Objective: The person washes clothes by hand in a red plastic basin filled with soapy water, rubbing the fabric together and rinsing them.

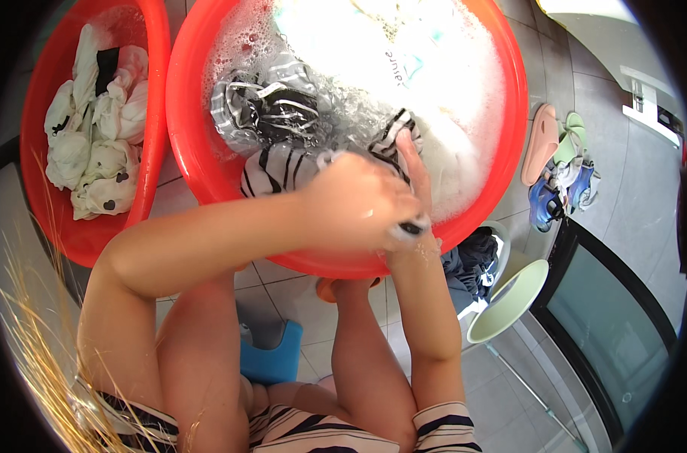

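Note:
A black-and-white striped garment (pixel 281 170) lies bunched over the near side of a large red basin (pixel 513 113) of sudsy water. My left hand (pixel 357 198) is closed in a fist on part of it, blurred, and a wet white-and-black fold shows by the knuckles. Behind and right of that fist is my right hand (pixel 417 164); a finger lies along a striped fold, and its palm is hidden. Grey-and-black striped cloth (pixel 270 105) floats at the left of the basin. White cloth (pixel 451 141) with foam fills the right side, overexposed at the top.
At left, a second red basin (pixel 156 113) holds wrung white clothes (pixel 103 158). Right of my arm stand dark clothes (pixel 473 260) in a pale container and a light green tub (pixel 510 306). Slippers (pixel 541 144) and blue shoes (pixel 542 204) lie beyond. A blue stool (pixel 272 357) is between my legs.

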`<state>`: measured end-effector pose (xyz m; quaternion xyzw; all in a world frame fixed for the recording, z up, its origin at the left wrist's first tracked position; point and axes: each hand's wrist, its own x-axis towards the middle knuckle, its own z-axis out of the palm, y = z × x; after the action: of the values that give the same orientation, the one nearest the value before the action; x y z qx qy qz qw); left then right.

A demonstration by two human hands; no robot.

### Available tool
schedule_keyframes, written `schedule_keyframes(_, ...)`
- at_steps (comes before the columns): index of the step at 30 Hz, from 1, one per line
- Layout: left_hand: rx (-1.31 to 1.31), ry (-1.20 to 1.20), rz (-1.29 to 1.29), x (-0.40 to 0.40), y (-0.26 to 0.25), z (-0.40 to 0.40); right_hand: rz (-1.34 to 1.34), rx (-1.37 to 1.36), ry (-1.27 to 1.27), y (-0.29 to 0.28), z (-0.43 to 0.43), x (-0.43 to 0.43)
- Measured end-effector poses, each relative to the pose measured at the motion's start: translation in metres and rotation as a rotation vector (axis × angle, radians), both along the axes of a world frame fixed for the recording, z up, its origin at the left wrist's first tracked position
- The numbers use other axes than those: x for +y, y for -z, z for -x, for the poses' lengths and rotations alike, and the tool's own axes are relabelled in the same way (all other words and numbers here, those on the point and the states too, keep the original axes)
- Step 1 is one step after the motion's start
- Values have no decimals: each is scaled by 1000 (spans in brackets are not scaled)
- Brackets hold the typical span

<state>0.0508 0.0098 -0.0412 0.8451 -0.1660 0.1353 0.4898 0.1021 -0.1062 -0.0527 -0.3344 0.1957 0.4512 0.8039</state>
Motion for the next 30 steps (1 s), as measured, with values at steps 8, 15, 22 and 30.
schedule_keyframes(8, 164, -314, -332, 61, 46, -18, 615, -190, -54, -21, 17, -5)
schedule_keyframes(15, 228, -613, -489, 101, 11, 15, 885, -855, -153, -6, 2, -57)
schedule_keyframes(22, 496, -82, -717, 65, 50, 8, 999, -1318, -804, 17, -2, -18)
schedule_keyframes(30, 533, -95, -862, 69, 130, -36, 1613, -1305, -1099, 79, -19, -2)
